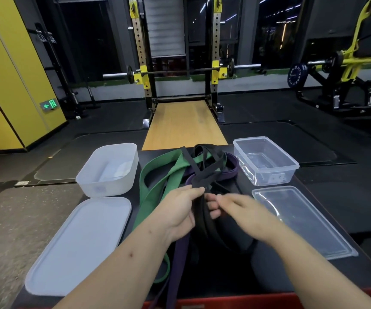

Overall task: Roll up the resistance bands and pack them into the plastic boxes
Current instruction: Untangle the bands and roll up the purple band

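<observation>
Green band (157,175), purple band (229,170), black band (204,172), frosted white box (107,170).

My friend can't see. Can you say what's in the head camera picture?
A person's left hand grips a black band from a tangle of green band and purple band on a dark table; the blurred right hand reaches in beside it. An open white box sits left and a clear box right, the white lid and clear lid lying nearer the person.

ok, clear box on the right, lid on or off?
Off. The clear box stands open and empty; its lid lies flat beside it.
</observation>
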Motion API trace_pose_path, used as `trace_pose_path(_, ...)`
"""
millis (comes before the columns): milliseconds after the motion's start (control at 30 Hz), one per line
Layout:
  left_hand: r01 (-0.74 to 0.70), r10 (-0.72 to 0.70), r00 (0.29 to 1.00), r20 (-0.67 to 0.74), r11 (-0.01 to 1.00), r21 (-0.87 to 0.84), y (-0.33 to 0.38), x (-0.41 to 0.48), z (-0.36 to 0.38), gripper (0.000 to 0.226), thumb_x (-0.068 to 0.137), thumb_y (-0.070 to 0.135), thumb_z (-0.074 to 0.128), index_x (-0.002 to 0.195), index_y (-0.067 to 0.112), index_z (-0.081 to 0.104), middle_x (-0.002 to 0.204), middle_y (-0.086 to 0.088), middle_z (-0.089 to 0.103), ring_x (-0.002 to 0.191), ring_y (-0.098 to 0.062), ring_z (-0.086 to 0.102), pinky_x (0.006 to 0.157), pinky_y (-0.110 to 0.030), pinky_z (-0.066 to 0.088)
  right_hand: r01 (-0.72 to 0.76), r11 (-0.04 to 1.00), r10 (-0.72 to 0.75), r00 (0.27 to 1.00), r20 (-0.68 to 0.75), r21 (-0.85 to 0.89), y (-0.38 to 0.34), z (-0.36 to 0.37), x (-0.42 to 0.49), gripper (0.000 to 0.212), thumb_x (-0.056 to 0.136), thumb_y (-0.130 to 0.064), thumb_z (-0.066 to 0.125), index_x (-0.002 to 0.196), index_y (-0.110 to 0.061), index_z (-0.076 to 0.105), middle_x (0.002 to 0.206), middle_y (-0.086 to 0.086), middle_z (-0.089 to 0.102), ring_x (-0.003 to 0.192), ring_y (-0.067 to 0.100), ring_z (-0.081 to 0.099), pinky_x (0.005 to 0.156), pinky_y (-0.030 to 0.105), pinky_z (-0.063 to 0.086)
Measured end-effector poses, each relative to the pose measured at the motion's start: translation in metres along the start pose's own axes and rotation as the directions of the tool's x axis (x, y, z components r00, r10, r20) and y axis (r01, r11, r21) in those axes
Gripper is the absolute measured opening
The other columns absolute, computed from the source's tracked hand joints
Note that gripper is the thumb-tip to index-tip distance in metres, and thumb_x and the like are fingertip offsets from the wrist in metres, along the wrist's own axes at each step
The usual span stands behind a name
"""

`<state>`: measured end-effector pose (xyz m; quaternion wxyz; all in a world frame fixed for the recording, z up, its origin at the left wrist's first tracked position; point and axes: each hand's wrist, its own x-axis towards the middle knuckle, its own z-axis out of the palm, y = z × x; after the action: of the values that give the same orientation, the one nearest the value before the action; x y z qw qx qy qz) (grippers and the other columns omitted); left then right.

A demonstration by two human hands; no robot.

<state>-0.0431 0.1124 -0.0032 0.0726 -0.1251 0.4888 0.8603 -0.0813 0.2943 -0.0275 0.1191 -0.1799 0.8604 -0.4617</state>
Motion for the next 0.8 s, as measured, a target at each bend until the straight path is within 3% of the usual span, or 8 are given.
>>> trace_pose_path(67,-0.042,0.042,0.999,-0.009,0.995,-0.086,0.001,0.004,0.002,0.058,0.099,-0.004,0.051,0.151,-0.008,0.023,0.092,-0.026,0.067,0.078,-0.034,0.071,0.068,-0.043,0.062,0.025,0.996,-0.044,0.969,0.244,0.082,0.003,0.007,-0.018,0.056,0.089,-0.079,0.051,0.105,-0.03,0.072,0.113,-0.021,0.073,0.11,-0.002,0.064,0.107,0.032,0.046)
trace_pose_path(133,-0.079,0.079,0.997,-0.008,0.987,-0.142,0.003,0.007,0.005,0.06,0.098,-0.008,0.049,0.151,-0.008,0.021,0.099,-0.029,0.068,0.089,-0.038,0.072,0.075,-0.044,0.062,0.064,0.992,-0.095,0.94,0.328,0.105,0.009,0.017,-0.024,0.051,0.09,-0.069,0.061,0.11,-0.023,0.073,0.114,-0.008,0.076,0.114,0.01,0.068,0.108,0.038,0.048)
trace_pose_path(233,-0.1,0.102,0.994,0.026,0.993,-0.057,0.007,0.008,0.008,0.048,0.1,-0.001,0.052,0.145,-0.003,0.033,0.107,-0.028,0.067,0.098,-0.037,0.071,0.089,-0.044,0.06,0.107,0.969,-0.154,0.967,0.203,0.223,0.01,0.021,-0.027,0.014,0.1,-0.026,0.066,0.105,-0.014,0.07,0.09,0.006,0.078,0.096,0.02,0.074,0.101,0.041,0.051)
trace_pose_path(300,-0.08,0.074,0.996,0.055,0.99,0.115,0.007,0.002,0.009,0.032,0.104,0.017,0.055,0.127,-0.005,0.052,0.113,-0.023,0.068,0.105,-0.035,0.069,0.099,-0.042,0.054,0.128,0.906,-0.182,0.978,0.097,0.404,0.006,0.017,-0.031,0.017,0.096,-0.023,0.065,0.098,-0.007,0.066,0.076,0.013,0.073,0.082,0.029,0.072,0.096,0.049,0.05)
trace_pose_path(367,-0.036,0.029,0.999,0.038,0.98,0.196,0.001,-0.003,0.006,0.039,0.105,0.031,0.054,0.125,-0.002,0.058,0.119,-0.022,0.071,0.112,-0.035,0.069,0.106,-0.046,0.051,0.125,0.81,-0.155,0.988,0.003,0.573,-0.002,0.005,-0.034,0.022,0.092,-0.025,0.067,0.096,-0.003,0.063,0.071,0.018,0.067,0.072,0.032,0.066,0.095,0.057,0.048)
trace_pose_path(500,-0.1,0.065,0.991,0.114,0.936,0.336,-0.014,-0.01,0.004,0.027,0.106,0.02,0.051,0.127,0.006,0.061,0.119,-0.019,0.072,0.11,-0.026,0.072,0.102,-0.04,0.054,0.122,0.665,-0.066,0.992,-0.105,0.737,-0.018,-0.026,-0.034,0.021,0.092,-0.022,0.063,0.099,-0.003,0.062,0.072,0.017,0.061,0.066,0.033,0.06,0.086,0.058,0.045)
trace_pose_path(633,-0.308,0.235,0.951,0.201,0.659,0.686,-0.022,-0.011,0.007,0.031,0.099,0.001,0.053,0.12,0.017,0.07,0.116,0.003,0.075,0.109,-0.009,0.069,0.102,-0.027,0.051,0.129,0.626,-0.031,0.99,-0.141,0.769,-0.03,-0.052,-0.035,0.023,0.104,-0.018,0.051,0.109,0.001,0.063,0.083,0.02,0.066,0.081,0.038,0.069,0.081,0.049,0.059)
trace_pose_path(800,-0.337,0.327,0.914,0.241,0.277,0.9,-0.031,-0.009,0.008,0.036,0.09,0.02,0.067,0.123,0.033,0.068,0.129,0.017,0.056,0.116,0.0,0.056,0.106,-0.021,0.043,0.061,0.687,0.027,0.994,-0.109,0.724,-0.021,-0.071,-0.033,0.044,0.094,-0.03,0.06,0.115,0.009,0.064,0.108,0.025,0.072,0.111,0.041,0.071,0.099,0.056,0.055)
